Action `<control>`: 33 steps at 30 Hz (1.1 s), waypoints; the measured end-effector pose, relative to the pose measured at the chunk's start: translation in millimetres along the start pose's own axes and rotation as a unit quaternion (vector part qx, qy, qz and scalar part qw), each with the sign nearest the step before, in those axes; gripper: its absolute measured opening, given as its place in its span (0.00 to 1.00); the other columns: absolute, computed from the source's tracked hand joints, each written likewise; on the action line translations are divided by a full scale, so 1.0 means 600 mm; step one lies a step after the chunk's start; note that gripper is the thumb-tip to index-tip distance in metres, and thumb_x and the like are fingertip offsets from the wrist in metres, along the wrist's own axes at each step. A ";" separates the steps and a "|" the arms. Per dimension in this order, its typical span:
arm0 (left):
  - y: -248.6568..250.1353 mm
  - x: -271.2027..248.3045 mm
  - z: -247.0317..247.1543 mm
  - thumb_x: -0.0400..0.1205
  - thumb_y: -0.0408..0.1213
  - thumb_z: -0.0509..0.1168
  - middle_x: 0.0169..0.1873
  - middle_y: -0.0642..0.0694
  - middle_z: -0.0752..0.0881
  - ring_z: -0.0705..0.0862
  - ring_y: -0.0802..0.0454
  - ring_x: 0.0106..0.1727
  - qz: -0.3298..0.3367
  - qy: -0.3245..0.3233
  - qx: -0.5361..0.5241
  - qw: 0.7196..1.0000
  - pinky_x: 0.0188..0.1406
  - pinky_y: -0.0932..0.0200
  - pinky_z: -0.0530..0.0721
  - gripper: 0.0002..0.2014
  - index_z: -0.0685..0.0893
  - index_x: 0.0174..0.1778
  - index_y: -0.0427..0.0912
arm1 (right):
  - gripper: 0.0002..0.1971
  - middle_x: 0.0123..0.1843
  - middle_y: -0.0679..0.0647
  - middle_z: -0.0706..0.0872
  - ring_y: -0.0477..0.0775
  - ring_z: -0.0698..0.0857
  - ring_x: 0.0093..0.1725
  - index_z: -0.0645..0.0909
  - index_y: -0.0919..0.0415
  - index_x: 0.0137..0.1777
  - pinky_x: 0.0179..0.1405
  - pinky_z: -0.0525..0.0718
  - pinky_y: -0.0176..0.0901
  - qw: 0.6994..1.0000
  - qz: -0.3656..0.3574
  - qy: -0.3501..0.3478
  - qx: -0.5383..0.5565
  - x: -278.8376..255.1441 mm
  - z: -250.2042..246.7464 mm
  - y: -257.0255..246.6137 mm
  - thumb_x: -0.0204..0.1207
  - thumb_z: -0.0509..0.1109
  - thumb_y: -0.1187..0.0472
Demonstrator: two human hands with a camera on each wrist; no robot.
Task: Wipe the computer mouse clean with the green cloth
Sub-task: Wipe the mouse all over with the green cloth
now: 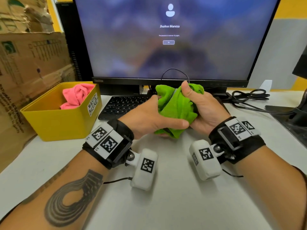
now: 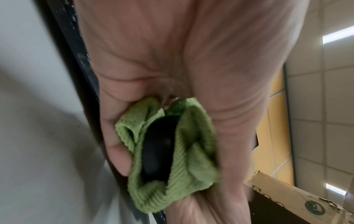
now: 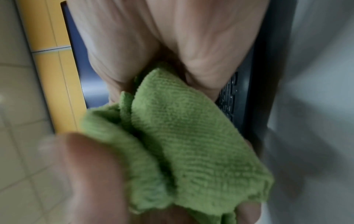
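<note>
Both hands hold a bunched green cloth (image 1: 176, 110) above the desk, in front of the keyboard. My left hand (image 1: 159, 120) grips the bundle from the left, thumb lying across its lower front. In the left wrist view the black computer mouse (image 2: 159, 147) shows between folds of the cloth (image 2: 191, 159), held between fingers and thumb. My right hand (image 1: 199, 103) grips the cloth from the right with its thumb pressed on top. The cloth (image 3: 191, 136) fills the right wrist view and hides the mouse there. The mouse's thin black cable (image 1: 173, 68) arcs up behind the bundle.
A yellow waste basket (image 1: 54, 123) holding a pink cloth (image 1: 76, 97) stands at the left. The black keyboard (image 1: 123, 103) lies behind the hands, under the monitor (image 1: 169, 39). Cardboard boxes (image 1: 29, 63) stand far left. Black cables (image 1: 249, 95) lie at the right.
</note>
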State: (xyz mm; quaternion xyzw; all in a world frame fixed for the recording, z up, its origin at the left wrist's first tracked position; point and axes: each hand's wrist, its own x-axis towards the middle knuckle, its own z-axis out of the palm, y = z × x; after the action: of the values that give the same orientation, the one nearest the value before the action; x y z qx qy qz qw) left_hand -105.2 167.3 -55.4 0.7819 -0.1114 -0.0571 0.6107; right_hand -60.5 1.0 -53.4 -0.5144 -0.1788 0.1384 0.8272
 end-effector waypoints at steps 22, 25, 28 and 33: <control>-0.004 0.002 -0.004 0.83 0.50 0.72 0.60 0.42 0.94 0.92 0.43 0.64 0.071 -0.023 0.054 0.996 0.67 0.38 0.89 0.21 0.87 0.70 0.43 | 0.24 0.60 0.74 0.90 0.70 0.91 0.57 0.82 0.81 0.64 0.58 0.89 0.71 0.988 -0.056 0.140 0.035 -0.005 0.011 -0.011 0.76 0.79 0.61; 0.001 0.002 -0.004 0.80 0.50 0.76 0.61 0.45 0.94 0.93 0.46 0.62 0.046 -0.016 0.030 0.998 0.65 0.36 0.90 0.24 0.84 0.70 0.45 | 0.20 0.59 0.73 0.90 0.69 0.91 0.57 0.82 0.80 0.66 0.56 0.91 0.66 0.990 -0.062 0.111 0.063 -0.007 0.015 -0.009 0.83 0.71 0.62; 0.004 0.003 -0.018 0.78 0.43 0.80 0.59 0.44 0.94 0.93 0.45 0.60 0.062 0.015 0.039 0.997 0.64 0.36 0.90 0.24 0.85 0.69 0.42 | 0.22 0.68 0.75 0.83 0.74 0.85 0.66 0.74 0.79 0.75 0.64 0.87 0.66 0.994 -0.046 0.054 0.080 -0.002 0.012 -0.007 0.85 0.67 0.66; 0.003 0.006 -0.034 0.75 0.50 0.80 0.54 0.40 0.95 0.94 0.40 0.58 0.108 0.107 0.010 0.988 0.62 0.34 0.91 0.23 0.91 0.61 0.41 | 0.26 0.78 0.74 0.75 0.73 0.77 0.76 0.67 0.71 0.83 0.77 0.76 0.69 0.996 -0.005 -0.064 0.059 -0.005 -0.003 -0.020 0.85 0.56 0.70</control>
State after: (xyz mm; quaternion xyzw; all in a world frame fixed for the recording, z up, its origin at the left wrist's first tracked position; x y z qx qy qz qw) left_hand -97.1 185.1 -48.3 0.7732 -0.1296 0.0938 0.6137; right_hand -62.1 -6.9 -43.7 -0.4540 -0.2253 0.1768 0.8437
